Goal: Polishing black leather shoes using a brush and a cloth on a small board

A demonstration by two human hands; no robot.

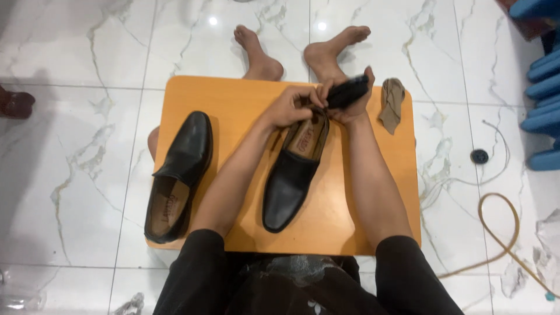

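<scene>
Gripping a blurred black brush [348,92], right hand [353,100]; left hand [290,108] pinching smooth leather shoe [294,172] heel rim.

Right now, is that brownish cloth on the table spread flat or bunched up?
Bunched up. The brown cloth lies crumpled in a narrow, wrinkled strip near the orange table's far right corner, apart from both hands.

Smooth black leather with a soft sheen on the shoe [290,181] under the left hand [290,107]; tan lining inside. Matt black brush [348,91] in the right hand [354,99]. Just right of it, limp brownish cloth [391,104]. Beneath, smooth orange board [344,210]; beyond, glossy marble floor [87,146].
</scene>
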